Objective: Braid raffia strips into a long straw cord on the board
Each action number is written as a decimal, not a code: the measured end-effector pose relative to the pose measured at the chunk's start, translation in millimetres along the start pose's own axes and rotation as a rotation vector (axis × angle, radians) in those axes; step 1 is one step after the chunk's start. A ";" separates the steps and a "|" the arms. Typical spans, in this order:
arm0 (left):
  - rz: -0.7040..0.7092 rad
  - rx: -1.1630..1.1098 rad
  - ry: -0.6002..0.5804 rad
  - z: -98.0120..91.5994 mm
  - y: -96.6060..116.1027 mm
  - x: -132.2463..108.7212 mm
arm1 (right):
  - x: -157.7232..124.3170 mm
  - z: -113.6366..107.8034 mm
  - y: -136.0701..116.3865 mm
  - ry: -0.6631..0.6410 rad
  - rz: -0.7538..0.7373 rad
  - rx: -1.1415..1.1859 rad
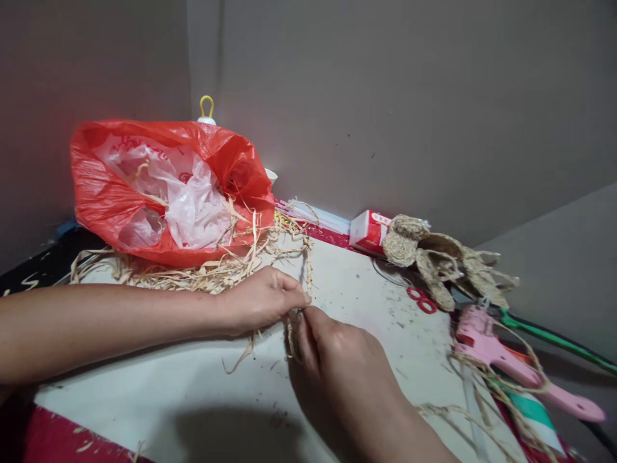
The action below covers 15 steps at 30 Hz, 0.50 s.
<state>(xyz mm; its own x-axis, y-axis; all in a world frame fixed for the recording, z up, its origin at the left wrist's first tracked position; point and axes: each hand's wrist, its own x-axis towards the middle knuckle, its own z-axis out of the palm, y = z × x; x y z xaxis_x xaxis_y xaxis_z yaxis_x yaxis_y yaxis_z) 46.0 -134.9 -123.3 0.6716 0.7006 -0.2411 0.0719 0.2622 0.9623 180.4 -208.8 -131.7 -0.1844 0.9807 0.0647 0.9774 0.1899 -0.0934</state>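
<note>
My left hand (pixel 265 299) reaches in from the left, its fingertips pinched on a thin plaited straw cord (pixel 309 270). Right beside it, my right hand (pixel 337 344) is closed too, thumb and forefinger meeting the left fingertips on the same cord. A piece of the cord runs up the table from the pinch, and a short length hangs below, between the hands. The exact grip point is hidden by the fingers. Behind my left forearm lies a heap of loose dry straw strands (pixel 193 278), spilling from under a red plastic bag (pixel 103 212).
White plastic (pixel 197 206) fills the red bag. A red-and-white box (pixel 370 229) and coiled straw pieces (pixel 405 241) lie along the wall. Red-handled scissors (pixel 421 300) and a pink glue gun (pixel 501 357) are at the right, on the white tabletop's (pixel 357 276) edge.
</note>
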 end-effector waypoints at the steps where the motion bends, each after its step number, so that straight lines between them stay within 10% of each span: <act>1: -0.011 0.002 0.007 0.2 -0.4 0.1 | -0.8 0.4 -0.7 0.006 -0.013 -0.030; 9: -0.081 -0.003 0.024 0.1 1.1 -0.6 | -8.1 4.2 -12.9 -0.021 -0.156 -0.079; 15: -0.100 -0.146 -0.028 -7.6 15.8 0.8 | -20.1 -22.0 -28.9 -0.386 -0.289 0.344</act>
<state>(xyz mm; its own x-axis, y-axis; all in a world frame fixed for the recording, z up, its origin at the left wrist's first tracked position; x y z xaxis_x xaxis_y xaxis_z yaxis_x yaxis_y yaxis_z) 42.1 -125.1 -109.2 0.6869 0.6477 -0.3295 0.0333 0.4249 0.9046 158.1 -234.9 -108.4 -0.5253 0.8206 -0.2250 0.8042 0.3923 -0.4466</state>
